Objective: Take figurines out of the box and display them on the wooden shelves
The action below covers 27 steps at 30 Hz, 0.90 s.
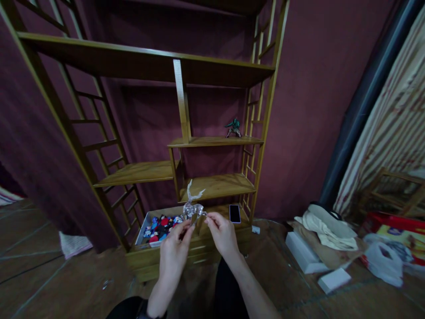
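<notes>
Both my hands are raised in front of a wooden shelf unit [146, 60]. Between them I hold a clear glass deer figurine [193, 204] with antlers pointing up. My left hand [174, 250] pinches it from below on the left. My right hand [223, 235] pinches its right end with the fingertips. Just behind the figurine, on the lowest shelf, a white tray [142, 230] holds several red, blue and black small pieces.
A phone [234, 213] lies face up on the lowest shelf right of the tray. A small green action figure [233, 127] stands on a middle shelf. Cloths [328, 230], white boxes [303, 253] and a plastic bag [385, 261] lie on the floor at right.
</notes>
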Motion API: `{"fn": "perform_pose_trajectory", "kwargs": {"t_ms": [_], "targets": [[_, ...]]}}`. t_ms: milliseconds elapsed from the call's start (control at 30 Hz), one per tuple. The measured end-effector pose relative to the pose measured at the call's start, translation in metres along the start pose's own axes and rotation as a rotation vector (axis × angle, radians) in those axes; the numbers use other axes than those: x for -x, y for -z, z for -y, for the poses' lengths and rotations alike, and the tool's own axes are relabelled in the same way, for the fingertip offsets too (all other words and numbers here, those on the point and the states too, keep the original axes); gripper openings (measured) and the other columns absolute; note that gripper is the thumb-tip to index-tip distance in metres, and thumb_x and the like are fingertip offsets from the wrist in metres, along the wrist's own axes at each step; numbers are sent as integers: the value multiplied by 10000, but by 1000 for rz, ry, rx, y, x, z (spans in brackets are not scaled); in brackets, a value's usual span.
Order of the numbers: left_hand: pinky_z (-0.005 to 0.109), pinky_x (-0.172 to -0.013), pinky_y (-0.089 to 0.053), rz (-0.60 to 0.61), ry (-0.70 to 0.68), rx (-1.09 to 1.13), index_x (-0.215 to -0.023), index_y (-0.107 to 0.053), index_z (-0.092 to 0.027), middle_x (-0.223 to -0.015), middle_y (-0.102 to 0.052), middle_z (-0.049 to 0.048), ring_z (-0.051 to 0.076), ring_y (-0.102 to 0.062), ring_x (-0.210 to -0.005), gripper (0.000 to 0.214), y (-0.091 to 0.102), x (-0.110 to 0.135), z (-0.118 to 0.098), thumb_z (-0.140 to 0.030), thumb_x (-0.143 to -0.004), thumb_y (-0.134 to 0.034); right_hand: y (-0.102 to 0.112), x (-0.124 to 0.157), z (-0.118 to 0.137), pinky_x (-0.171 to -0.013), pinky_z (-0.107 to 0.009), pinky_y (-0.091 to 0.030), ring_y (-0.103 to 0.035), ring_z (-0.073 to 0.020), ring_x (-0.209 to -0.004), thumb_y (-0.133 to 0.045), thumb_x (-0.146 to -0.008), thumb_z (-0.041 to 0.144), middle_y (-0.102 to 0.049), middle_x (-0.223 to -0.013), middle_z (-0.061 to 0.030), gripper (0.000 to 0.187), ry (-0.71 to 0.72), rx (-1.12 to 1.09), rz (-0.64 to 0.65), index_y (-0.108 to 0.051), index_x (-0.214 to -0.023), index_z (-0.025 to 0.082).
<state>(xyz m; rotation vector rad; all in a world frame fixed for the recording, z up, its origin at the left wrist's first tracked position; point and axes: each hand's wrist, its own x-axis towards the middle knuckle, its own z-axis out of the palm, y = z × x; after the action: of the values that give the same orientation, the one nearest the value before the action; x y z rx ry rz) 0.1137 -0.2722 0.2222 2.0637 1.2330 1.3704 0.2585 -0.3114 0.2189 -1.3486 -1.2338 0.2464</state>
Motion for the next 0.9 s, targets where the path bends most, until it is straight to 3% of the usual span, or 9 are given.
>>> {"fn": "perform_pose_trajectory", "kwargs": {"t_ms": [333,633,900], "targets": [[329,-817,-460,-13,-236,-132,-1017,-641,-219,-1003,-679,78,242,-638,-878,300,-12,-32,-2,-373,-792,-514,6,-29,-3,-666,-215,-468,-625,-145,-746,-469,-842,250,-678,-832,-4,192,6,-18,17,-642,-924,237],[326,-749,-492,55,-60,60,-913,-668,-221,-896,-709,53,227,-656,-803,273,-42,-68,-4,-401,-735,-565,26,-40,6,-680,-204,-459,-617,-127,-741,-505,-821,227,-672,-833,9,158,58,-19,-10,-637,-909,234],[321,-769,-500,161,77,391,-896,-660,-174,-879,-709,63,200,-654,-784,304,-49,-66,-6,-378,-675,-623,29,-31,12,-680,-203,-448,-603,-117,-750,-522,-821,215,-651,-842,7,148,70,-25,-27,-634,-916,230]]}}
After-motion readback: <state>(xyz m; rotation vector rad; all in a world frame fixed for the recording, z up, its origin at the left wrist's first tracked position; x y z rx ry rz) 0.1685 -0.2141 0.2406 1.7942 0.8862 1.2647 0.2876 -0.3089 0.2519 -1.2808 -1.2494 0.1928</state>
